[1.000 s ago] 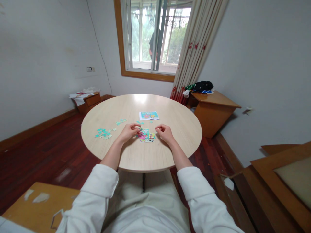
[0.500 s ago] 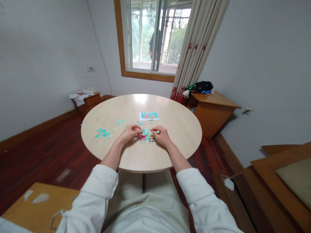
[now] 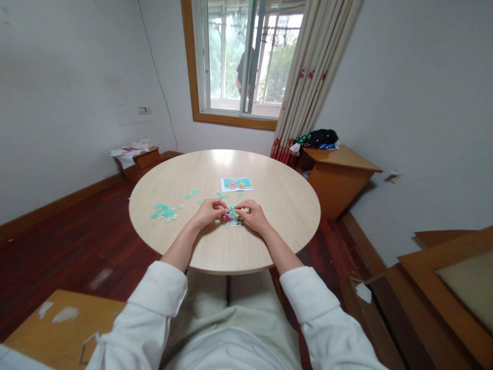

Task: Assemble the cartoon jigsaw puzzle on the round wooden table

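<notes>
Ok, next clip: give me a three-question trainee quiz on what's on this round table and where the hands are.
1. True or false: both hands rest on the part-built puzzle.
2. On which side of the left hand does the biggest scatter of loose teal pieces lie: A its left, B its right, C in the lap?
3. Which printed sheet lies flat on the round table beyond the hands, toward the window?

Key
1. True; the right hand meets the left over it.
2. A.
3. The reference picture.
</notes>
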`<action>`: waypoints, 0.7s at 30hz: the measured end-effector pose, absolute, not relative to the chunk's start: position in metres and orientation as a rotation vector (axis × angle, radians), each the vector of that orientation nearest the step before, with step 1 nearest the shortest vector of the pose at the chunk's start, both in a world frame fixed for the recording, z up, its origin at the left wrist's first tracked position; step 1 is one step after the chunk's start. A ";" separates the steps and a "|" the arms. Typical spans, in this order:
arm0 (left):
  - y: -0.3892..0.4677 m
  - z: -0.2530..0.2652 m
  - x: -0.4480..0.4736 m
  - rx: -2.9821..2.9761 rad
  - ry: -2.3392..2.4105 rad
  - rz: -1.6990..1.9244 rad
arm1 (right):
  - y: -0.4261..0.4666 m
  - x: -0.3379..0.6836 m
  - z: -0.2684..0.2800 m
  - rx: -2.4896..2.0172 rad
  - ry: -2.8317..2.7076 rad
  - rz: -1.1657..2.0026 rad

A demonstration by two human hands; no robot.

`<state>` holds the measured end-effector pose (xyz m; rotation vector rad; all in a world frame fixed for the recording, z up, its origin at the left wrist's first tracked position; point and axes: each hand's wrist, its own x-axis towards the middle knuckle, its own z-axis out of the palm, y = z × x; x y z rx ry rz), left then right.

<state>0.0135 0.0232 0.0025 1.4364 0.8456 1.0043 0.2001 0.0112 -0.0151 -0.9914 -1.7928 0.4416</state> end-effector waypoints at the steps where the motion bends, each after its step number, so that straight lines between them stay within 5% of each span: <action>1: 0.023 0.002 0.014 1.432 0.839 0.998 | 0.012 0.200 -0.016 -0.997 -1.793 0.438; 21: 0.026 -0.002 0.015 1.411 0.836 0.992 | 0.003 0.198 -0.011 -0.976 -1.883 0.287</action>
